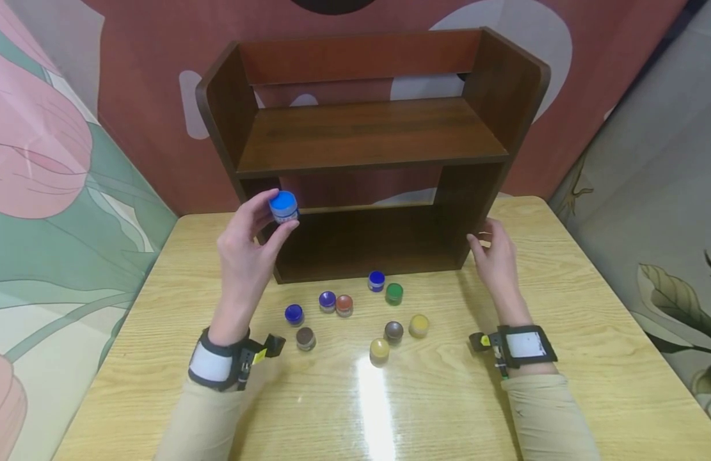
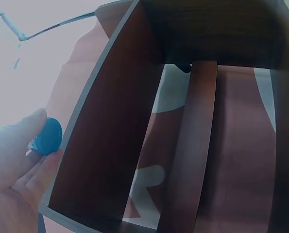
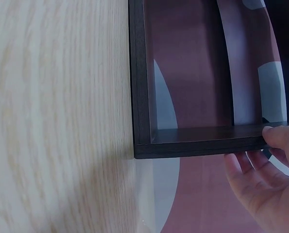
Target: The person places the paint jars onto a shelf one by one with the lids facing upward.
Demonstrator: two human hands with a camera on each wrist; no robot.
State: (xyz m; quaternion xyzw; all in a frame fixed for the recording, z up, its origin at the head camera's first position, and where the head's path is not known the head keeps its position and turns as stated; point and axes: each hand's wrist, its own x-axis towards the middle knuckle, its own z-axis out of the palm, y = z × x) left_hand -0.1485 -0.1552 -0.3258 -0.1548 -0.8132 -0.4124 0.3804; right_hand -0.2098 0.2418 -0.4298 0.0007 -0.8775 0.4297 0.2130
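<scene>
My left hand [image 1: 247,246] pinches a small paint jar [image 1: 284,206] with a bright blue lid between thumb and fingers. It is raised in front of the left side of a dark brown wooden shelf [image 1: 372,134]. In the left wrist view the jar's lid [image 2: 50,136] appears beside the shelf's side panel [image 2: 103,121]. My right hand [image 1: 496,259] grips the shelf's right side panel. The right wrist view has the thumb [image 3: 275,135] at the panel's front edge [image 3: 202,148] and the fingers along its outer face.
Several small jars stand on the wooden table [image 1: 309,410] before the shelf, among them a green one [image 1: 394,293], a red one [image 1: 344,305], a yellow one [image 1: 419,325] and a dark blue one [image 1: 376,280]. Patterned cloth [image 1: 142,109] hangs behind and at both sides.
</scene>
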